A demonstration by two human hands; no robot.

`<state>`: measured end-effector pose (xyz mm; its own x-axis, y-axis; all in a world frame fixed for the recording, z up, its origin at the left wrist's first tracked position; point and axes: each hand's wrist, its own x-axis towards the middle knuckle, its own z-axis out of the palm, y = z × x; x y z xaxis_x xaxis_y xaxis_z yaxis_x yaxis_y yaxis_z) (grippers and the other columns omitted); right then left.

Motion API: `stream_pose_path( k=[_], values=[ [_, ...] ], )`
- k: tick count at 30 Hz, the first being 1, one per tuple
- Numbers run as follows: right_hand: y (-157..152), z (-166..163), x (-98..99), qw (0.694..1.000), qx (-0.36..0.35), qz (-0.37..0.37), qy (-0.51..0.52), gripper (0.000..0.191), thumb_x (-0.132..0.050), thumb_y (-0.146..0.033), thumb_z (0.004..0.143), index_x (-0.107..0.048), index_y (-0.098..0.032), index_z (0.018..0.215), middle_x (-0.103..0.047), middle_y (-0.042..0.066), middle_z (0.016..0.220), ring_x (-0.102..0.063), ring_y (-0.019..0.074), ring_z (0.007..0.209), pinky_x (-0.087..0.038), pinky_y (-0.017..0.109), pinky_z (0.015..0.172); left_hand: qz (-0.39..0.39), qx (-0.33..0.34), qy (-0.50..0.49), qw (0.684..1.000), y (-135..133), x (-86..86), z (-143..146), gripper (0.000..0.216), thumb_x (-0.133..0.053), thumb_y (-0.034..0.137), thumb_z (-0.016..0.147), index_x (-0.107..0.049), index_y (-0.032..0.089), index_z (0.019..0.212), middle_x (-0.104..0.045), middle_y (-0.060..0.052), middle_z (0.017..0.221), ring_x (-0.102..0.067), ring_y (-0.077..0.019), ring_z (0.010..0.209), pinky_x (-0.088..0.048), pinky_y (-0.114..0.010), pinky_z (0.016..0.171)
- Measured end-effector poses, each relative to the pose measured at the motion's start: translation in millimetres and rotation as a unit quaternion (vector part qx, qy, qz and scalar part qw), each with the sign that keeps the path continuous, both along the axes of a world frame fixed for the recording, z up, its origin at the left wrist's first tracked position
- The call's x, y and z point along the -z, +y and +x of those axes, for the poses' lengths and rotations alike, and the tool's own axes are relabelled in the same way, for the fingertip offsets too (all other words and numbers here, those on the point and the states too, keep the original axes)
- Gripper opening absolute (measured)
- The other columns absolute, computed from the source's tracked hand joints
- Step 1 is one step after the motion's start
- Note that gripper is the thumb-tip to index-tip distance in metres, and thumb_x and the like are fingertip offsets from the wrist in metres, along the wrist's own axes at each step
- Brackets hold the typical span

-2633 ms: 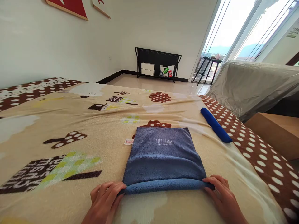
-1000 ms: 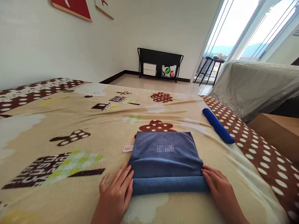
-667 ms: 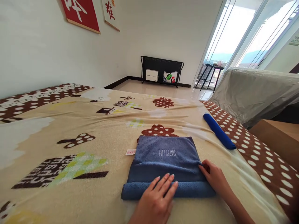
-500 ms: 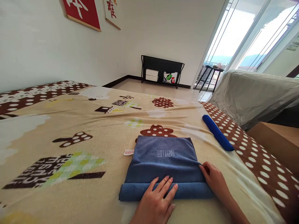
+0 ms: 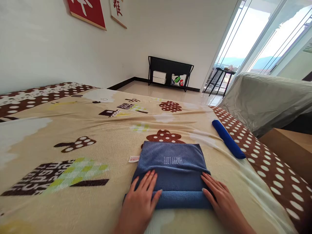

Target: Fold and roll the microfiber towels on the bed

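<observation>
A blue-grey towel point(image 5: 174, 178) lies on the patterned blanket, its near end rolled into a thick tube and its far part flat with "HAPPY LIFE" upside down to me. A white tag sticks out at its left edge. My left hand point(image 5: 141, 198) rests flat over the left part of the roll, fingers stretched forward onto the cloth. My right hand point(image 5: 218, 196) lies over the right end of the roll, fingertips on the towel's right edge and thumb on the roll. Both hands are open, palms down.
A dark blue rolled cloth point(image 5: 228, 139) lies to the right, near the blanket's polka-dot border point(image 5: 265, 162). Beyond the bed's right side are a cardboard box point(image 5: 290, 149) and a plastic-covered piece of furniture point(image 5: 268, 97). A black rack point(image 5: 170, 66) stands against the far wall.
My left hand has slid left along the roll, from its middle to its left part. My right hand has let go of the towel's right edge and now lies flat over the roll's right end.
</observation>
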<state>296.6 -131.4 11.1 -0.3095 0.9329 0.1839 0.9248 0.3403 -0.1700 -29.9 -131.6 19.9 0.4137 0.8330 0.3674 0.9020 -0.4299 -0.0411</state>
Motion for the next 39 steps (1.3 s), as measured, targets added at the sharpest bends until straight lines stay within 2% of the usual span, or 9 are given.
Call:
stream_pose_path(
  k=[3, 8, 11, 15, 21, 25, 30, 34, 39],
  values=[
    [-8, 0, 9.8, 0.997, 0.026, 0.065, -0.021, 0.048, -0.044, -0.049, 0.099, -0.057, -0.023, 0.138, -0.054, 0.005, 0.143, -0.051, 0.0271, 0.133, -0.043, 0.049, 0.108, 0.042, -0.078, 0.009, 0.996, -6, 3.9, -10, 0.045, -0.038, 0.033, 0.100, -0.063, 0.008, 0.127, -0.064, -0.015, 0.132, -0.064, -0.0310, 0.118, -0.046, -0.057, 0.099],
    [-7, -67, -16.0, 0.994, -0.106, -0.018, -0.013, 0.049, -0.038, -0.045, 0.102, -0.045, -0.027, 0.147, -0.042, -0.001, 0.152, -0.043, 0.0190, 0.140, -0.042, 0.040, 0.112, -0.025, 0.063, -0.005, 0.998, 0, -8.0, 39, 0.044, -0.036, 0.025, 0.098, -0.055, 0.016, 0.138, -0.054, -0.005, 0.145, -0.056, -0.0203, 0.130, -0.046, -0.041, 0.104],
    [5, -81, -20.0, 0.995, -0.075, -0.060, -0.001, 0.052, -0.034, -0.048, 0.103, -0.042, -0.025, 0.149, -0.040, 0.000, 0.153, -0.040, 0.0195, 0.142, -0.040, 0.042, 0.113, -0.068, 0.055, -0.023, 0.996, 10, -8.1, 39, 0.047, -0.037, 0.040, 0.101, -0.050, 0.022, 0.143, -0.049, -0.002, 0.149, -0.052, -0.0197, 0.133, -0.046, -0.040, 0.105],
    [15, -47, -0.6, 0.998, 0.060, -0.008, 0.017, 0.056, -0.036, -0.050, 0.102, -0.045, -0.019, 0.147, -0.046, 0.007, 0.150, -0.041, 0.0240, 0.141, -0.037, 0.048, 0.114, -0.044, -0.088, -0.039, 0.994, 17, 5.9, -13, 0.050, -0.041, 0.041, 0.099, -0.047, 0.022, 0.145, -0.048, -0.007, 0.151, -0.050, -0.0250, 0.135, -0.041, -0.047, 0.107],
    [-5, -4, 15.0, 0.992, 0.032, 0.118, 0.015, 0.046, -0.046, -0.041, 0.100, -0.051, -0.021, 0.141, -0.051, 0.009, 0.147, -0.048, 0.0260, 0.136, -0.039, 0.049, 0.108, 0.091, -0.063, -0.058, 0.992, 6, 17.1, -69, 0.041, -0.048, 0.029, 0.097, -0.054, 0.021, 0.137, -0.063, -0.010, 0.136, -0.059, -0.0259, 0.124, -0.028, -0.049, 0.112],
    [-32, 17, 19.3, 0.980, -0.026, 0.194, 0.035, 0.032, -0.060, -0.025, 0.092, -0.063, -0.029, 0.124, -0.063, 0.006, 0.134, -0.060, 0.0252, 0.122, -0.041, 0.044, 0.101, 0.116, 0.015, -0.054, 0.992, -21, 13.0, -83, 0.044, -0.049, 0.013, 0.093, -0.057, 0.026, 0.134, -0.069, -0.008, 0.126, -0.064, -0.0231, 0.115, -0.033, -0.041, 0.106],
    [-54, 37, 25.7, 0.987, -0.076, 0.137, 0.022, 0.051, -0.060, -0.019, 0.089, -0.053, -0.029, 0.138, -0.066, 0.003, 0.129, -0.060, 0.0227, 0.120, -0.043, 0.039, 0.098, 0.060, 0.096, -0.047, 0.992, -41, 5.4, -92, 0.046, -0.043, 0.005, 0.090, -0.059, 0.024, 0.129, -0.072, -0.003, 0.116, -0.066, -0.0178, 0.104, -0.038, -0.034, 0.097],
    [-48, 35, 25.7, 0.989, -0.067, 0.128, 0.030, 0.049, -0.057, -0.019, 0.088, -0.054, -0.025, 0.136, -0.064, 0.004, 0.131, -0.057, 0.0235, 0.123, -0.042, 0.039, 0.099, 0.066, 0.080, -0.049, 0.993, -36, 3.1, -85, 0.039, -0.053, 0.013, 0.086, -0.060, 0.022, 0.123, -0.073, -0.004, 0.113, -0.067, -0.0201, 0.101, -0.038, -0.036, 0.093],
    [-25, 22, 18.9, 0.988, -0.025, 0.140, 0.057, 0.030, -0.052, -0.016, 0.084, -0.066, -0.023, 0.110, -0.071, 0.004, 0.110, -0.064, 0.0216, 0.105, -0.044, 0.039, 0.094, 0.076, 0.040, -0.079, 0.993, -22, 6.5, -75, 0.033, -0.046, 0.007, 0.084, -0.061, 0.023, 0.109, -0.073, -0.003, 0.103, -0.067, -0.0205, 0.096, -0.036, -0.038, 0.092]
  ],
)
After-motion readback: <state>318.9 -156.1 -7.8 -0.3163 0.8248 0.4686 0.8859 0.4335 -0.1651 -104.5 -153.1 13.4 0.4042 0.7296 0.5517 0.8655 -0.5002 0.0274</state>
